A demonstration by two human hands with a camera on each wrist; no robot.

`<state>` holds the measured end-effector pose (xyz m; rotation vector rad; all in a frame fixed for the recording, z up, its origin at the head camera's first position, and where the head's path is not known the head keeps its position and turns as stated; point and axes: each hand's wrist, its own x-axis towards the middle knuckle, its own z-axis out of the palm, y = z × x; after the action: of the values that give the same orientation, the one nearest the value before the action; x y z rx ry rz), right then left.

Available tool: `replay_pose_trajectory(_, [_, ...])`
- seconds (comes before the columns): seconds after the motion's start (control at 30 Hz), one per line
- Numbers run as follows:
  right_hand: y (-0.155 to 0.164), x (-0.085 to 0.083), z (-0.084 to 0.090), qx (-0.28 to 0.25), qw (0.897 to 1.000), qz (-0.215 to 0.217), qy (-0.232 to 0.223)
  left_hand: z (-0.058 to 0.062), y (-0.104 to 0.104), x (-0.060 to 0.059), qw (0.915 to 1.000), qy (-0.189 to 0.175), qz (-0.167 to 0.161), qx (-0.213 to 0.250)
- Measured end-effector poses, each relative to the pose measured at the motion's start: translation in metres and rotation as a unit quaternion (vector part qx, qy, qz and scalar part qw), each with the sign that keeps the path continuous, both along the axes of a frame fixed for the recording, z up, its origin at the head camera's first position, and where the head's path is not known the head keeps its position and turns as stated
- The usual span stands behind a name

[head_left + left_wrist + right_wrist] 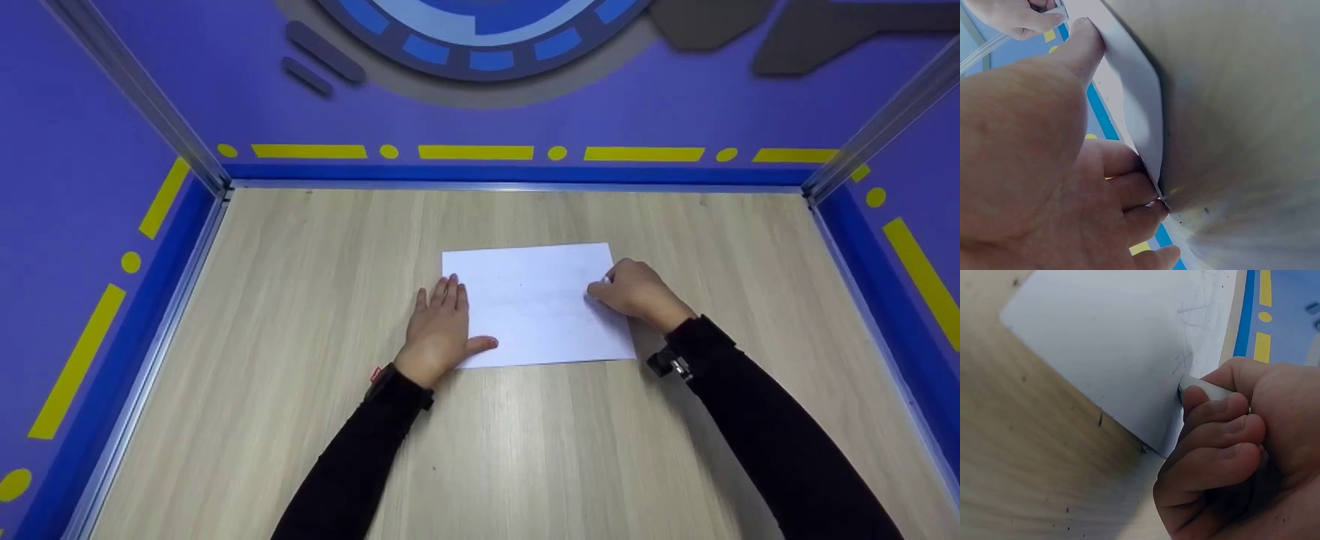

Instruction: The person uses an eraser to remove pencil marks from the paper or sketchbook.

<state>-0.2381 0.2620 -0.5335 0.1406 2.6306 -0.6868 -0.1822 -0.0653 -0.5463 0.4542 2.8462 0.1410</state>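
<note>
A white sheet of paper (pixel 532 307) lies flat on the wooden table (pixel 300 300), with faint marks on it (pixel 1117 343). My left hand (pixel 441 330) rests flat at the sheet's left edge, fingers straight, and its thumb lies on the near left corner. In the left wrist view the paper's edge (pixel 1140 95) runs past the thumb and fingers (pixel 1129 191). My right hand (pixel 634 292) is curled over the sheet's right side and pinches a small pale grey object (pixel 1202 389), whose tip touches the paper. What the object is I cannot tell.
Blue walls with yellow dashes (pixel 472 152) close in the table at the back and both sides, and metal rails (pixel 150 330) run along the edges. Bare wood surrounds the paper. Both forearms wear black sleeves (pixel 765 427).
</note>
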Motion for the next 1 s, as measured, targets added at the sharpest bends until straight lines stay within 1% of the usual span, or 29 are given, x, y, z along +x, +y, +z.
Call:
replay_pose_trajectory(0.17, [0.000,0.001,0.000,0.016,1.000,0.011,-0.001,-0.001,0.000,0.000,1.0000,-0.001,-0.001,0.007])
replay_pose_trajectory(0.33, [0.000,0.000,0.003,0.021,0.999,0.024,0.001,0.000,0.001,0.000,1.0000,-0.002,0.000,-0.002])
replay_pose_trajectory(0.5, [-0.002,-0.002,0.006,0.024,0.999,0.022,-0.013,0.002,0.001,-0.001,1.0000,-0.001,0.003,-0.002])
replay_pose_trajectory(0.67, [-0.006,-0.002,0.008,0.011,1.000,0.015,-0.020,0.002,0.002,-0.001,1.0000,-0.007,0.006,0.004])
replay_pose_trajectory(0.8, [-0.020,-0.001,0.009,-0.007,1.000,0.018,-0.024,0.001,0.002,-0.001,1.0000,-0.006,0.004,0.000])
replay_pose_trajectory(0.9, [-0.039,0.000,0.009,-0.018,0.999,0.029,-0.029,0.001,0.002,-0.001,0.9999,-0.001,0.003,-0.010])
replay_pose_trajectory(1.0, [-0.060,-0.001,0.010,-0.025,0.998,0.044,-0.024,0.001,0.001,-0.001,1.0000,-0.001,0.002,-0.010])
